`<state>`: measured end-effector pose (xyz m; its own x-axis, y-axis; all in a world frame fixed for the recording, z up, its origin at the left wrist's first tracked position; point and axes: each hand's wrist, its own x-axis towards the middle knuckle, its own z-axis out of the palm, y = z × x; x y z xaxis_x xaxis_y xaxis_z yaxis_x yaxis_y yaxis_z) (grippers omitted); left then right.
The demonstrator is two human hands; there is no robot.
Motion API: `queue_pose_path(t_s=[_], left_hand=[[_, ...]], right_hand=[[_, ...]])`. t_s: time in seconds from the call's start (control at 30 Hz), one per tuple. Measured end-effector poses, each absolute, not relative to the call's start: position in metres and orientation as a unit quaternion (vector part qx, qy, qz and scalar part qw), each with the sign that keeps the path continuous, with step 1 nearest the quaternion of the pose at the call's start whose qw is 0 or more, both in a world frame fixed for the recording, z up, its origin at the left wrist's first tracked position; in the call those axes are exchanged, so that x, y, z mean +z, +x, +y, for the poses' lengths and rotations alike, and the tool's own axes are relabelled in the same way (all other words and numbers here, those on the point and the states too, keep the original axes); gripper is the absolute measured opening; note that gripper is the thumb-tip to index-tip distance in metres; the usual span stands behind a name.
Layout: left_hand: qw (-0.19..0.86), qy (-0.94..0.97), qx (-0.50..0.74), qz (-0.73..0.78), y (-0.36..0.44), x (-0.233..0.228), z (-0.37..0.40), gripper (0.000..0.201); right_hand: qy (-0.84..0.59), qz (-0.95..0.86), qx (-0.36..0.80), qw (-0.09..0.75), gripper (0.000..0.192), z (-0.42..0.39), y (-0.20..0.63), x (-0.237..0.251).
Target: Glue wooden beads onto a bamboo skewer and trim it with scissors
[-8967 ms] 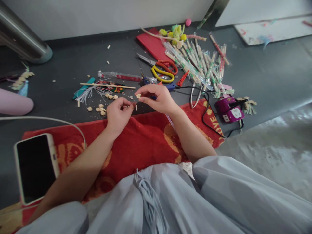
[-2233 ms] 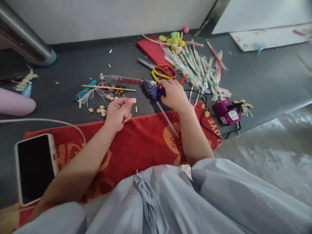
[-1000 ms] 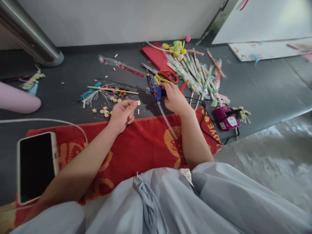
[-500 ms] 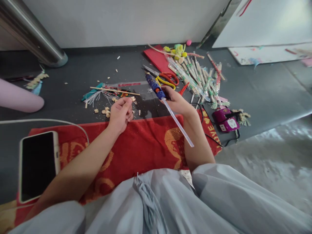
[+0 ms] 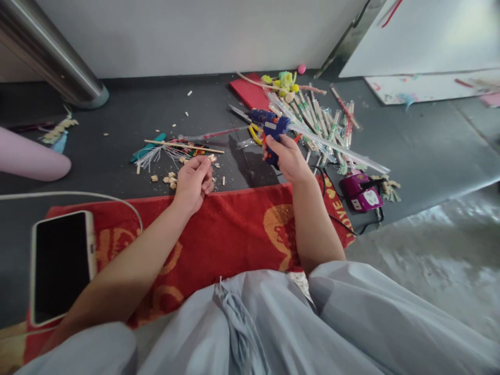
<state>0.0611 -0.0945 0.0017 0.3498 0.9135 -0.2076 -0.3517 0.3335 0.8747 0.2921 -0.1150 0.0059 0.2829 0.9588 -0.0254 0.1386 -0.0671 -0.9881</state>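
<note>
One blue glue gun (image 5: pixel 269 123), clear stick protruding behind.

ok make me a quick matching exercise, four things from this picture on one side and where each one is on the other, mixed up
Things:
1. glue gun
2. phone
3. purple plug block
4. small wooden bit

Places:
A. on the red towel, lower left
B. pinched in the left hand
C. gripped in the right hand
D. on the dark floor, right of the towel

Pairs: 1-C, 2-A, 3-D, 4-B
</note>
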Motion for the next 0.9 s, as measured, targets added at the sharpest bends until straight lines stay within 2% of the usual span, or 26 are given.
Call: queue_pose_path(t_s=[0.17,0.3,0.4,0.53,0.67,0.9], left_hand=[[0.725,0.373,0.435,0.382,0.062,0.003,-0.095,0.025],[0.716,0.379,0.440,0.388,0.063,0.004,-0.095,0.025],[0.712,0.383,0.445,0.385,0.063,0.003,-0.095,0.025],[0.715,0.387,0.447,0.375,0.063,0.001,-0.094,0.026],[0.718,0.381,0.450,0.370,0.063,0.000,-0.094,0.027],[0.734,0.359,0.448,0.363,0.062,-0.001,-0.093,0.026]], right_hand=[[-0.626,-0.395,0.409,0.534,0.037,-0.114,0.291,0.009],[-0.663,-0.401,0.384,0.502,0.034,-0.115,0.291,0.009],[-0.661,-0.384,0.394,0.510,0.029,-0.114,0.290,0.010],[-0.640,-0.342,0.422,0.544,0.024,-0.113,0.290,0.014],[-0.596,-0.339,0.452,0.570,0.028,-0.115,0.291,0.018],[-0.530,-0.409,0.519,0.531,0.038,-0.125,0.291,0.026]])
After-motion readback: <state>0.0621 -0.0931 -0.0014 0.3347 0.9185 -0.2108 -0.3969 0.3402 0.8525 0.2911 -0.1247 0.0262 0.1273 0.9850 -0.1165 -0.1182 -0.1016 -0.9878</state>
